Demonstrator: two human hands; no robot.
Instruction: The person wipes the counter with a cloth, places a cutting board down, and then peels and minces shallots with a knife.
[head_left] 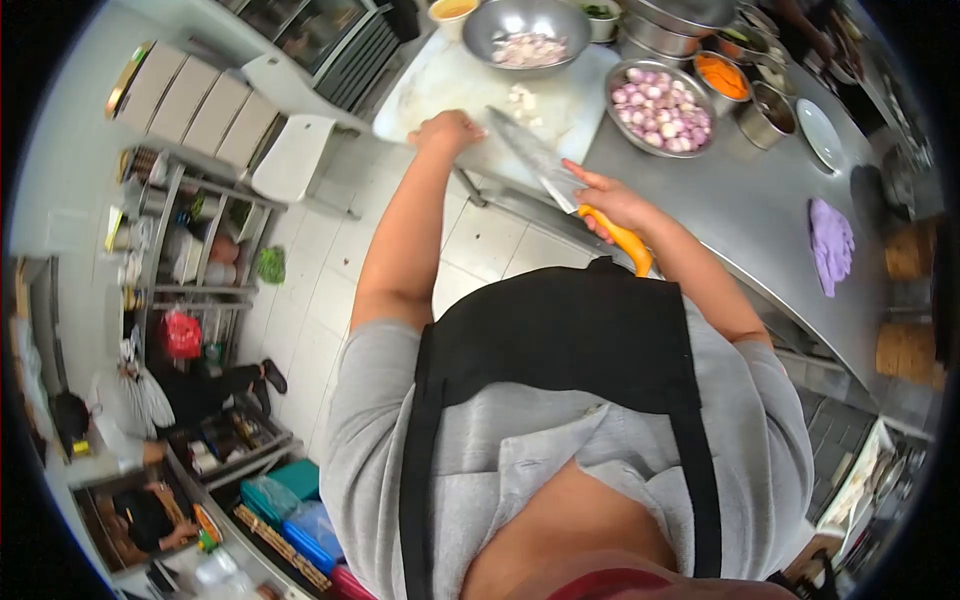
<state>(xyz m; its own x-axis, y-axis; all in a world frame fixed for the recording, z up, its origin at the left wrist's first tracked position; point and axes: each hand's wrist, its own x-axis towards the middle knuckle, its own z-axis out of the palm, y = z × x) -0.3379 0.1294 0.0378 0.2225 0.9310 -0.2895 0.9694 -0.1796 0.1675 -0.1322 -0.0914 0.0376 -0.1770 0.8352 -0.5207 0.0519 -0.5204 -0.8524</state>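
The right hand (615,205) is closed around the orange handle of a knife (535,160), with a finger reaching forward by the base of the blade; the left hand (448,132) is at the near edge of the cutting board (415,90), toward its left corner, fingers partly bent, and whether it grips anything I cannot tell. The blade slants over the board's near edge, its tip close to the left hand; the handle lies outside that edge, toward the body. Small pale pieces (523,104) lie on the board beyond the blade; at the far edge is a metal bowl (482,42) of chopped pieces. Just beside the board's right edge, on the metal worktop (730,195), is a bowl of peeled shallots (660,108); a purple cloth (830,245) lies farther right, near the worktop's right edge.
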